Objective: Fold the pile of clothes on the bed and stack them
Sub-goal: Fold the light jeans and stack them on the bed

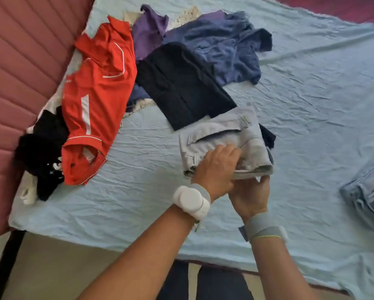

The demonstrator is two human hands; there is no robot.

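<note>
A folded pair of pale grey-blue trousers [222, 135] lies on the bed's light blue sheet [138, 191]. My left hand [216, 167] rests flat on top of its near edge. My right hand [250, 195] grips that same near edge from below. Behind the trousers lies a flat black garment [181, 85]. Further back are a crumpled blue shirt [229, 46] and a purple garment [149, 31]. A red sports shirt [97, 98] is spread at the left, with a black garment [43, 148] beside it.
A folded stack of blue denim [368, 191] sits at the right edge of the bed. A pink padded headboard [19, 61] runs along the left. The floor [62, 267] shows below the bed's near edge, and both wrists wear bands.
</note>
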